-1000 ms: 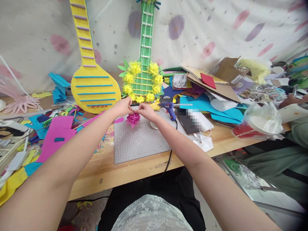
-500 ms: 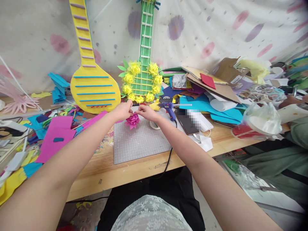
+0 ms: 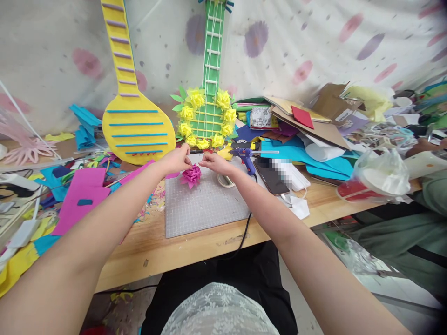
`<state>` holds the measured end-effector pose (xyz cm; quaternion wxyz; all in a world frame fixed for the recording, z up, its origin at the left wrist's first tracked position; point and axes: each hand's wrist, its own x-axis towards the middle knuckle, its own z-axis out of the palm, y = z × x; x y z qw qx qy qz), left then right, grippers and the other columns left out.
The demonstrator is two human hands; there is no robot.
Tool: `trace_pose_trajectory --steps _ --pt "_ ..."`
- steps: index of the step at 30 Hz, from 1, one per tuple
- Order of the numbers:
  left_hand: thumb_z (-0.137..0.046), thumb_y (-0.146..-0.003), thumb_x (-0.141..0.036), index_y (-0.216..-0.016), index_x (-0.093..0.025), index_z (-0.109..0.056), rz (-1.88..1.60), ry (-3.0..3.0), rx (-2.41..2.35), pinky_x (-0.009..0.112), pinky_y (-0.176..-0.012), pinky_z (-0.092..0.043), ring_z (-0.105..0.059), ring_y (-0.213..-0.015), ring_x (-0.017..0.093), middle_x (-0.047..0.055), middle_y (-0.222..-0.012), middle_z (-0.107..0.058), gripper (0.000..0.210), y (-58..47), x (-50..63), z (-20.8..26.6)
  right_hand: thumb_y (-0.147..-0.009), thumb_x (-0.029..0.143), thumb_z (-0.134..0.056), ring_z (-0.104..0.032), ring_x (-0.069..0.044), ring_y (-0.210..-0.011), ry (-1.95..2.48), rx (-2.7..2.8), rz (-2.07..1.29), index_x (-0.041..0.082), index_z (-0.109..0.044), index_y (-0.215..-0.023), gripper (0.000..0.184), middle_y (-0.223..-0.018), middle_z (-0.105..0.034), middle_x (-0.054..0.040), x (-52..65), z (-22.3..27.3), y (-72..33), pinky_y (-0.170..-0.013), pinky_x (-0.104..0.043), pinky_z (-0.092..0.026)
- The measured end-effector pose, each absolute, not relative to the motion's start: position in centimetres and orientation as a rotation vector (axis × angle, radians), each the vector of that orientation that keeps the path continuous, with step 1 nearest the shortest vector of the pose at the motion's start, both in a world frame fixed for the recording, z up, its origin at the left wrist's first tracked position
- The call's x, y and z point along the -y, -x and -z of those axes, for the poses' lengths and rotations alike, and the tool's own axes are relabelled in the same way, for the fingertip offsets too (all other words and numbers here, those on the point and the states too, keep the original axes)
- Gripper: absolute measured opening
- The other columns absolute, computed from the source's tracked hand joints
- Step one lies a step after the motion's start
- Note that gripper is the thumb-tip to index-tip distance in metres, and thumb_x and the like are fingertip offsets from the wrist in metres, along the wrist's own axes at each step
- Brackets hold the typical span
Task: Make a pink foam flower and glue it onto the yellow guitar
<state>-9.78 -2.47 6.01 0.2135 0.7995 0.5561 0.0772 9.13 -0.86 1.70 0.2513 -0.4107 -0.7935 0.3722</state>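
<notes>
A magenta paper flower [image 3: 191, 176] with layered petals is at the far left part of the grey cutting mat [image 3: 206, 209]. My left hand [image 3: 177, 159] is closed at the flower's upper edge, its fingertips pinching there. Just to the right, my right hand [image 3: 215, 164] has its thumb and fingers pressed together, a small gap from the flower. Whatever those fingertips might hold is too small to make out. Beside my right wrist lies a roll of tape [image 3: 225, 180], partly hidden by the arm.
A blue glue gun [image 3: 248, 162] and a phone [image 3: 270, 177] lie right of the mat. Behind stand a yellow paper instrument [image 3: 138, 128] and a green one [image 3: 208, 114] with yellow flowers. Magenta sheets [image 3: 82, 197] lie left; a bagged red-and-white tub [image 3: 370, 184] is right.
My hands have drawn slightly apart at the fingertips. The magenta flower has shifted a little to the left with my left hand and turned slightly.
</notes>
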Motion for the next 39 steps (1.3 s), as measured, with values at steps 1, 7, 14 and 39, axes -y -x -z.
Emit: trace_pose_trajectory --steps 1,7,14,39 --pt "-0.063 -0.069 -0.021 -0.097 -0.022 -0.036 -0.223 -2.210 -1.545 0.024 -0.061 -0.040 -0.065 -0.077 0.016 0.001 -0.083 -0.071 0.039 9.7 2.5 -6.0 -0.077 0.045 -0.052 -0.037 -0.010 -0.060 1.113 2.160 -1.029 0.019 -0.043 -0.066 0.030 -0.063 -0.041 0.0048 0.8 -1.8 -9.3 -0.059 -0.024 -0.029" --pt "-0.063 -0.065 -0.017 -0.097 -0.021 -0.036 -0.262 -2.167 -1.522 0.024 -0.060 -0.041 -0.065 -0.073 0.016 0.002 -0.080 -0.071 0.042 9.0 2.9 -6.6 -0.077 0.042 -0.052 -0.038 -0.010 -0.062 1.142 2.128 -1.096 0.019 -0.044 -0.067 0.026 -0.065 -0.042 0.0042 0.9 -2.1 -10.8 -0.061 -0.025 -0.030" --pt "-0.063 -0.063 -0.016 -0.096 -0.021 -0.037 -0.239 -2.222 -1.508 0.025 -0.057 -0.040 -0.064 -0.072 0.017 0.001 -0.078 -0.069 0.043 8.4 2.7 -6.5 -0.075 0.044 -0.053 -0.038 -0.010 -0.062 1.118 2.107 -1.131 0.018 -0.047 -0.068 0.028 -0.065 -0.043 0.0041 0.3 -1.1 -11.8 -0.062 -0.025 -0.031" --pt "-0.056 -0.072 -0.032 -0.104 -0.021 -0.042 -0.049 -2.387 -1.843 0.031 -0.064 -0.039 -0.064 -0.086 0.027 0.008 -0.088 -0.066 0.036 8.9 3.3 -6.3 -0.081 0.026 -0.057 -0.046 -0.022 -0.095 1.127 2.446 -0.117 0.018 -0.068 -0.093 0.018 -0.100 -0.057 -0.0091 2.2 -1.2 -6.3 -0.083 -0.034 -0.034"
